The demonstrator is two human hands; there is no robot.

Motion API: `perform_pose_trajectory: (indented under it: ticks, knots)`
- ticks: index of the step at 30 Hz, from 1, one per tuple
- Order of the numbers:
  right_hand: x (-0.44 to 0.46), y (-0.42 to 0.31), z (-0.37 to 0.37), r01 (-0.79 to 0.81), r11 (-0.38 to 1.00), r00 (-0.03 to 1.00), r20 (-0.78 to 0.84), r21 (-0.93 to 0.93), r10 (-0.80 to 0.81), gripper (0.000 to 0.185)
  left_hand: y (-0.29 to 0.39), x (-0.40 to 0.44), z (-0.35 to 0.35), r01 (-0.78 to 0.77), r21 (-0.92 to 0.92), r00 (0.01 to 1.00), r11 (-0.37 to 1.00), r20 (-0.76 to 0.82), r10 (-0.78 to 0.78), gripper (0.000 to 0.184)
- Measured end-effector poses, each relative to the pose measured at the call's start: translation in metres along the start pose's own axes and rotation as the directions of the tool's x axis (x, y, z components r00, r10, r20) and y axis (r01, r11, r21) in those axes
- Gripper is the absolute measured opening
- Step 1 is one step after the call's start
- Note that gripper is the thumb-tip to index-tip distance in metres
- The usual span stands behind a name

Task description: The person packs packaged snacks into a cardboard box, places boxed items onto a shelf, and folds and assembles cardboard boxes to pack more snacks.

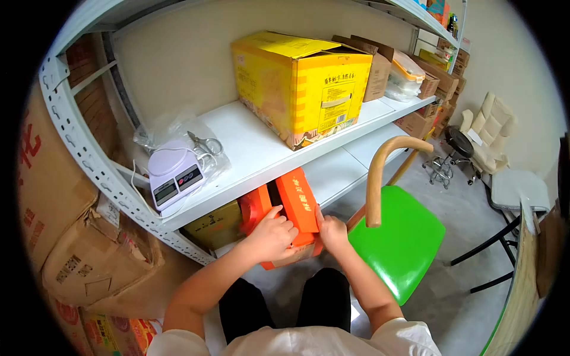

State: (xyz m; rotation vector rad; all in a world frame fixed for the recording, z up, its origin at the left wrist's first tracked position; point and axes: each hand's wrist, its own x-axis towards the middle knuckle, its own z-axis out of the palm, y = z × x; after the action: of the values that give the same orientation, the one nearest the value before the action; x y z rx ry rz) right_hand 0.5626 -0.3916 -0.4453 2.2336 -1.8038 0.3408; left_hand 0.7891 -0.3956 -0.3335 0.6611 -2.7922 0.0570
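A red-orange box (298, 199) with light lettering sits partly under the upper shelf, its top flaps parted over a dark gap. My left hand (274, 236) is on the left part of the box, with its fingers bent over the edge by the gap. At the right side of the box, my right hand (332, 232) grips the edge of the lettered flap, thumb up. Below both hands the box's brown lower side shows. A dark yellow box (215, 226) stands to the left on the lower shelf.
On the white shelf (249, 139) are a purple scale (176, 175), scissors (206, 144) in plastic and a large yellow box (303, 86). A green chair (401, 243) stands close on the right. Cardboard boxes (98, 261) fill the left side.
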Motion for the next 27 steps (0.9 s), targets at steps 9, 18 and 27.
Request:
perform_pose_trajectory:
  ticks: [9,18,27]
  knots:
    - [-0.044,-0.016,-0.050,0.033,0.997,0.990,0.135,0.067,-0.042,0.062,-0.020,-0.023,-0.049,-0.300,-0.136,0.879,0.944,0.345,0.329,0.041]
    - [-0.086,-0.037,-0.147,-0.001,0.989,0.985,0.169,0.148,-0.024,0.059,-0.007,-0.033,-0.102,-0.361,-0.244,0.778,0.900,0.453,0.436,0.003]
    - [-0.094,-0.048,-0.256,0.066,0.984,0.970,0.221,0.165,-0.102,0.054,0.028,-0.035,-0.174,-0.255,-0.428,0.824,0.867,0.373,0.426,0.008]
